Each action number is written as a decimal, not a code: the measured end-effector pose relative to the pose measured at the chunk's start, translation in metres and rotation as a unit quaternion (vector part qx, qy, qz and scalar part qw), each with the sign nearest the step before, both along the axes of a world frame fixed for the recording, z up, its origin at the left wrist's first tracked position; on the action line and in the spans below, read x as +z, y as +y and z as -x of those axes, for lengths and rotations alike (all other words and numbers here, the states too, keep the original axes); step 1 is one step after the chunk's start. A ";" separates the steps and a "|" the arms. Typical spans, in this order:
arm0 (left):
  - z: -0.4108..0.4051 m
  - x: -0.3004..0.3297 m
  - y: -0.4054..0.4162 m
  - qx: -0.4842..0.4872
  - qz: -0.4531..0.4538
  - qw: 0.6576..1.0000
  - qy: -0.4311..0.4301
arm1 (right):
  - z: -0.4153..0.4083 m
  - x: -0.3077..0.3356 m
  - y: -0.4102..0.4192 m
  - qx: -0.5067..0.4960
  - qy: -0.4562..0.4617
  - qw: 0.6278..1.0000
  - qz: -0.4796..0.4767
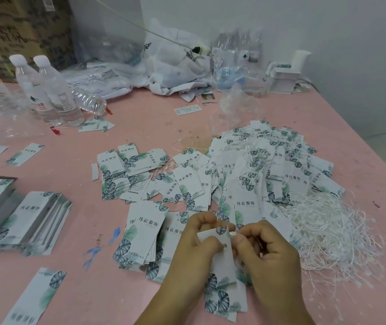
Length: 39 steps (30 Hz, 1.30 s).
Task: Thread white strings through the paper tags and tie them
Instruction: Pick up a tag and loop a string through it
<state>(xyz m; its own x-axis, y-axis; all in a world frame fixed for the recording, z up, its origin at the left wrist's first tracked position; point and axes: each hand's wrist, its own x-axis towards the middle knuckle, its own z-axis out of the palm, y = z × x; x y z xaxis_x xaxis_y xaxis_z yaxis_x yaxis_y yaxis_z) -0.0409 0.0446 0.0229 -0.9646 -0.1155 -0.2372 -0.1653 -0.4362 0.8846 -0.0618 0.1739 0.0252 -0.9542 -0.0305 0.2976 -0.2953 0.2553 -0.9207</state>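
Two hands: left hand pinches a tag above the desk edge; right hand pinches a string end at its top corner
Strings: loose heap just right of hands
Tags: big pile behind; stacks left

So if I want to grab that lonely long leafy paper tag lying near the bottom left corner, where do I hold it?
Probably pinch the long white paper tag with green leaf print across its two long edges, near the middle, coming straight down from above. It lies flat and alone on the pink table, so nothing blocks your grip; sliding it first may help lift an edge.
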 end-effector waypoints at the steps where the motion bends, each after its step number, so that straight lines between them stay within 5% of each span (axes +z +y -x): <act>1: -0.001 0.000 0.000 0.002 0.011 1.000 0.004 | 0.000 0.000 0.000 0.004 -0.003 1.000 0.001; 12: -0.006 0.001 0.006 0.016 0.260 0.956 0.139 | -0.004 0.007 -0.004 0.004 0.003 1.000 0.005; 26: -0.008 0.001 0.012 0.035 0.342 0.925 0.162 | -0.003 0.004 -0.002 -0.038 0.001 0.999 0.009; 39: -0.009 0.007 0.009 0.027 0.320 0.918 0.234 | -0.001 -0.001 0.002 -0.048 -0.025 0.998 0.013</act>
<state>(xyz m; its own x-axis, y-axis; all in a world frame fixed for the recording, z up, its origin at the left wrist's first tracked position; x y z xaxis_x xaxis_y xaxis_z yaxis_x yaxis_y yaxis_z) -0.0322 0.0538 0.0302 -0.9326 -0.1375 0.3337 0.3037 0.2007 0.9314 -0.0604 0.1758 0.0240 -0.9661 0.0687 0.2490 -0.2240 0.2569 -0.9401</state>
